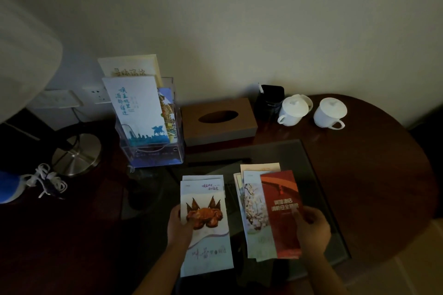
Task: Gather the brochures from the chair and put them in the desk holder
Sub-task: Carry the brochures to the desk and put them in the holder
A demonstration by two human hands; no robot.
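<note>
Head view: my left hand pinches the crab brochure stack; my right hand clamps the fanned brochures, red one on top. Both stacks are over the desk, none on a chair in view. Advice: square each stack's edges, then slide it upright. Ahead and left of my left hand, the clear holder already carries several brochures, with little spare room in front.

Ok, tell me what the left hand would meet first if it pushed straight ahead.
Probably the clear acrylic brochure holder: the left hand, gripping its brochure stack, points up the desk towards it. Depth is uncertain.
</note>
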